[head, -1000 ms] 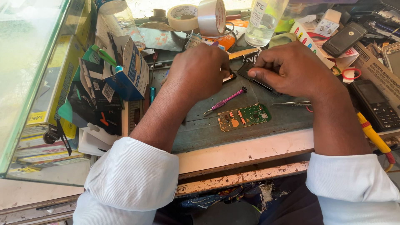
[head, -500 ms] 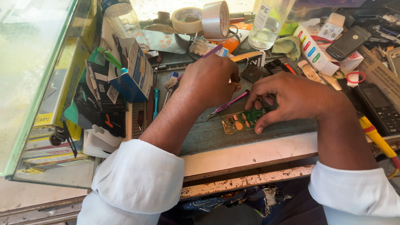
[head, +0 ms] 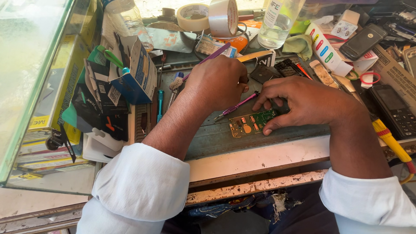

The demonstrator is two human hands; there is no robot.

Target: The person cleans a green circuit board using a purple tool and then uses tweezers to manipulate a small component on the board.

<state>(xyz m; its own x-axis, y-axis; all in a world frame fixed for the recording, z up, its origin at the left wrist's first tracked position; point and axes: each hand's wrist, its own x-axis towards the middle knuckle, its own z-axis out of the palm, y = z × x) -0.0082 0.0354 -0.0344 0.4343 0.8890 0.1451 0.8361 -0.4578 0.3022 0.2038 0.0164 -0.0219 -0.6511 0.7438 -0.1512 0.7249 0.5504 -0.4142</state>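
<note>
While pinned: circuit board [head: 251,123], right hand [head: 308,102]

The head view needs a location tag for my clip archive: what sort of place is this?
Most likely a small phone repair stall. A bare green circuit board lies on the worn bench under the right hand, keypad phones and tape rolls crowd the top, and the left hand holds a thin purple tool.

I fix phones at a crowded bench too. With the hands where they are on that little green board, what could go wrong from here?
The right hand pins the green circuit board only by fingertips at its edge, so it might slide. The left hand holds a thin purple tool; a slip could scratch the board. The loose purple screwdriver beside the board could roll or get knocked.
</note>
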